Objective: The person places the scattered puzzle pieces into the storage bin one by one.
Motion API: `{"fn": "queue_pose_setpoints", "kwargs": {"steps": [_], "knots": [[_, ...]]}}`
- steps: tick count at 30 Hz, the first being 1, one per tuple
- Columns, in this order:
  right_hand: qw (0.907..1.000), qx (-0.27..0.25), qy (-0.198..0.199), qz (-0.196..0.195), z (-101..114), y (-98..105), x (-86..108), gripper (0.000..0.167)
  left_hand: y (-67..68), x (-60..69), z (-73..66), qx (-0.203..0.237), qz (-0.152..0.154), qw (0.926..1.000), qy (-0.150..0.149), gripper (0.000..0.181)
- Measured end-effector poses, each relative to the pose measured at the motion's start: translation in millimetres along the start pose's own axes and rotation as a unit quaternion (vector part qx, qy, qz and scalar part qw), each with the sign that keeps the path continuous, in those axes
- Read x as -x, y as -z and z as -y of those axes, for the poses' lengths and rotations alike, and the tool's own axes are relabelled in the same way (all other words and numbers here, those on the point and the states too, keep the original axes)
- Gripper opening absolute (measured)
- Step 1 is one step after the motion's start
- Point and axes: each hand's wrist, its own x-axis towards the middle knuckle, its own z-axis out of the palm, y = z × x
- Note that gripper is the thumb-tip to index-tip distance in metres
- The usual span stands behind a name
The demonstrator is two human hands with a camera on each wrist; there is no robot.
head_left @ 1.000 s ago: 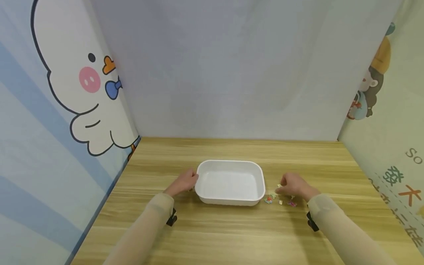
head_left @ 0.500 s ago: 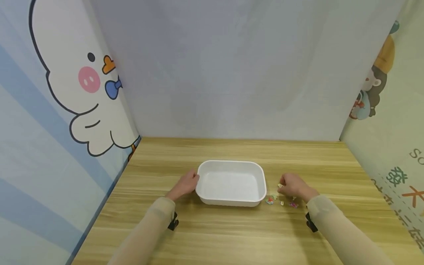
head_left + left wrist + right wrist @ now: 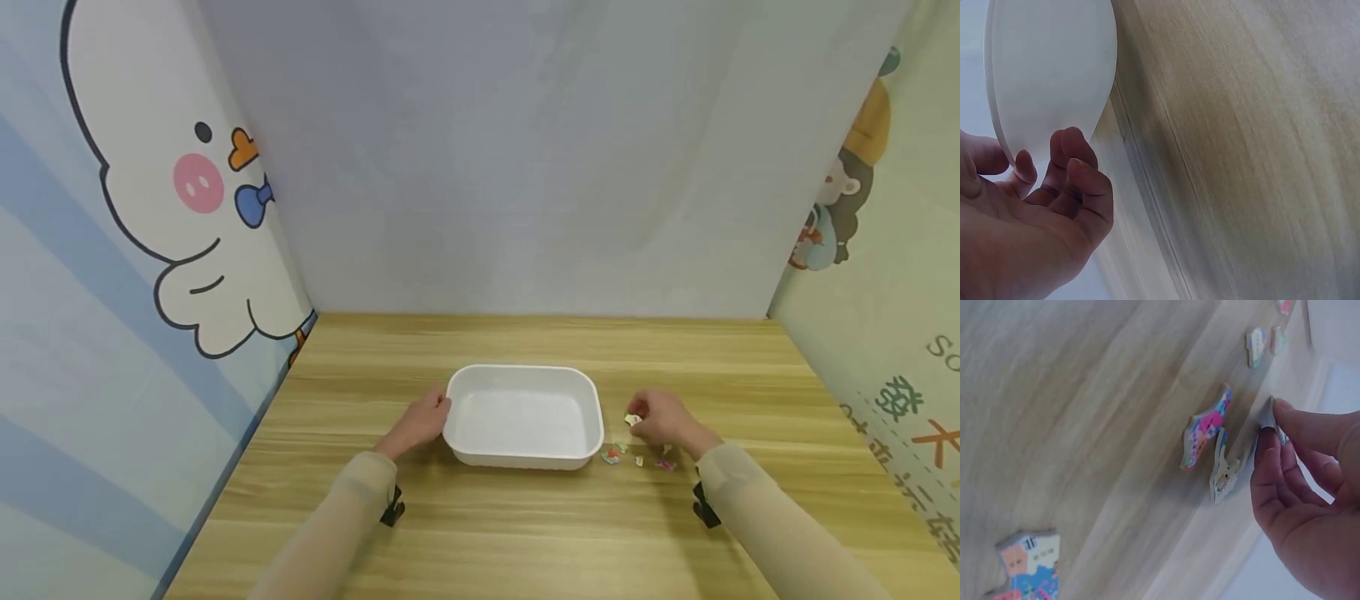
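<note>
On the table stands a white rounded rectangular tray (image 3: 522,459). My left hand (image 3: 416,423) grips its left rim; in the left wrist view, the thumb and a finger pinch the edge of the tray (image 3: 1054,69) while the other fingers curl by its outer wall. Right of the tray, my right hand (image 3: 665,419) pinches a small flat puzzle piece (image 3: 632,419) between thumb and fingers. In the right wrist view that piece (image 3: 1267,417) is tipped on edge. Beside the hand lie a pink and blue puzzle piece (image 3: 1205,428) and a cream one (image 3: 1225,472).
More small printed pieces lie between tray and right hand, among them one with red and teal (image 3: 611,457). In the right wrist view, a larger blue and peach piece (image 3: 1032,565) lies at lower left. The wooden table (image 3: 480,533) meets a pale curtain (image 3: 487,167) behind.
My right hand has lifted slightly, and more of the puzzle piece at its fingertips shows now. The left hand stays on the tray rim.
</note>
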Motion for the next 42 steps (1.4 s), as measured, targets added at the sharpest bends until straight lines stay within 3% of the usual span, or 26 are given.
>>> {"fn": "queue_pose_setpoints", "kwargs": {"steps": [8, 17, 42], "knots": [[0.9980, -0.055, 0.031, -0.007, -9.6, 4.9, -2.7, 0.019, -0.6, 1.4, -1.6, -0.010, 0.004, 0.9999, 0.001, 0.020], [0.9955, -0.091, -0.023, 0.014, 10.7, 22.9, -3.4, 0.019, 0.5, 1.4, -2.9, -0.009, 0.005, 0.9999, 0.008, 0.020], [0.9983, -0.057, -0.009, 0.008, 43.3, 46.3, -19.5, 0.019, 0.4, 5.7, -7.7, -0.006, 0.003, 0.9998, 0.018, 0.027]]}}
